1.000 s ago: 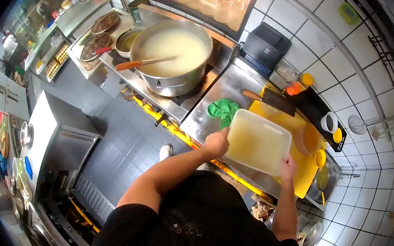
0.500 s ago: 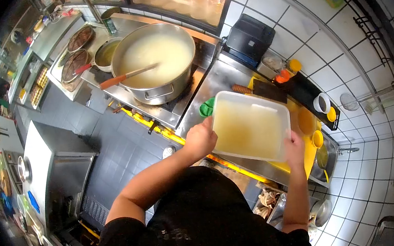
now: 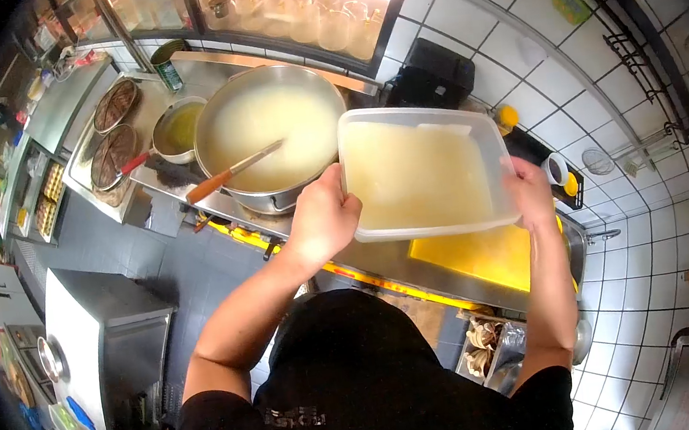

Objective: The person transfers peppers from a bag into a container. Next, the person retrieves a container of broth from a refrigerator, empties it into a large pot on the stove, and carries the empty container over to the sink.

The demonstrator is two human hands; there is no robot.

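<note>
Between my hands is a translucent rectangular tub (image 3: 425,173) holding pale yellowish liquid. The fingers of my left hand (image 3: 324,219) are wrapped round its left side, and my right hand (image 3: 529,192) grips its right side. The tub is raised above the counter, just right of a large metal pot (image 3: 278,195) of milky, pale yellow liquid. A wooden-handled utensil (image 3: 225,176) rests over the pot's rim with its end in the liquid. Partly under the tub, a yellow board (image 3: 473,260) lies on the counter.
Left of the pot is a small pan (image 3: 180,130) with a red handle, beside two round mesh strainers (image 3: 114,154). A black appliance (image 3: 433,73) stands at the wall behind the tub. A steel cabinet (image 3: 90,329) stands across the floor.
The tub, held in both my hands, has risen from above the yellow board and moved towards the pot. It now hides the cleaver and the green cloth. The view has shifted.
</note>
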